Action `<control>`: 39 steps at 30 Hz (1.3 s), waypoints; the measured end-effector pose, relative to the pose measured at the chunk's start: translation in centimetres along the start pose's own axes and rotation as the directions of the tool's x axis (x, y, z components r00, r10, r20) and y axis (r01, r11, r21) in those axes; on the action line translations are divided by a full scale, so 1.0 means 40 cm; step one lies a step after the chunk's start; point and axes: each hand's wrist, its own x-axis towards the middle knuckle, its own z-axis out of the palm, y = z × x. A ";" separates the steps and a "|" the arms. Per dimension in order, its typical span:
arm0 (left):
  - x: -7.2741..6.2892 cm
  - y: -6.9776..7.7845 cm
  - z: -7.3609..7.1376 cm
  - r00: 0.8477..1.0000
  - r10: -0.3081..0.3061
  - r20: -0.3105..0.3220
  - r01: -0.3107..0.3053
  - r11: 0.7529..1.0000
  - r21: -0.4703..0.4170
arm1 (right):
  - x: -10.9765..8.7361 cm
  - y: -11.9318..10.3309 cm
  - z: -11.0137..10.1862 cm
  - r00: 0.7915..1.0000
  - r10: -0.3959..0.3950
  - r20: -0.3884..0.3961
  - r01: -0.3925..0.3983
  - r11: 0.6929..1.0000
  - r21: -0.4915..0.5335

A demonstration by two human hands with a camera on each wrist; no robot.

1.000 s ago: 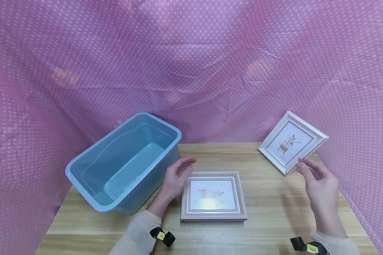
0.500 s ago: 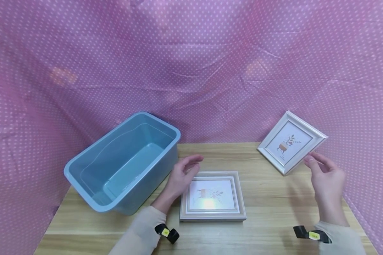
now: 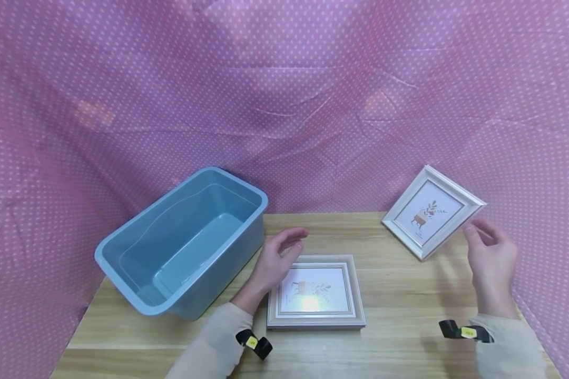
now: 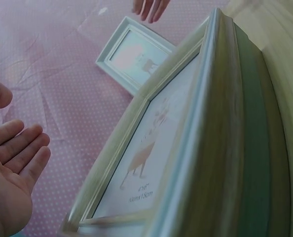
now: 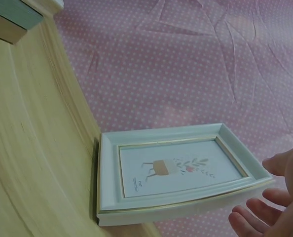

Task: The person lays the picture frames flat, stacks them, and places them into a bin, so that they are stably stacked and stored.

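A white picture frame [image 3: 432, 211] with a plant print stands tilted on one edge, leaning against the cloth at the back right. My right hand [image 3: 492, 258] is at its lower right side, thumb and fingers apart. In the right wrist view, the thumb tip [image 5: 274, 167] is right by the frame's [image 5: 181, 170] corner, and the other fingers are loosely bent. A stack of picture frames [image 3: 316, 322] lies flat at the centre, a beige one on top of green and brown layers [image 4: 257, 128]. My left hand [image 3: 276, 260] hovers at its upper left corner, fingers relaxed, holding nothing.
A blue plastic bin [image 3: 208, 287] with nothing in it stands at the left of the wooden table [image 3: 389, 295]. Pink dotted cloth [image 3: 303, 131] hangs around the back and both sides.
My right hand has moved right and slightly up along the leaning frame's lower right side. The left hand has shifted right, over the stack's corner. The frames have stayed put.
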 end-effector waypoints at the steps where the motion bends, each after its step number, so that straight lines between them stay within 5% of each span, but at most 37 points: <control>1: 0.001 0.001 0.001 1.000 -0.002 -0.001 0.002 1.000 0.000 | 0.006 -0.001 -0.001 1.000 -0.002 0.004 0.002 1.000 -0.006; 11: 0.005 0.013 0.012 0.998 -0.067 0.003 0.067 0.998 -0.014 | 0.059 0.000 0.017 0.998 -0.055 0.021 0.056 0.995 -0.080; 21: 0.003 0.011 0.013 0.998 -0.069 -0.001 0.069 0.998 -0.014 | 0.087 0.013 0.031 0.999 -0.022 0.040 0.028 0.986 -0.164; 39: 0.001 -0.005 0.002 1.000 -0.028 -0.002 0.028 1.000 -0.014 | 0.071 0.022 0.043 0.983 -0.175 -0.049 0.170 0.981 -0.092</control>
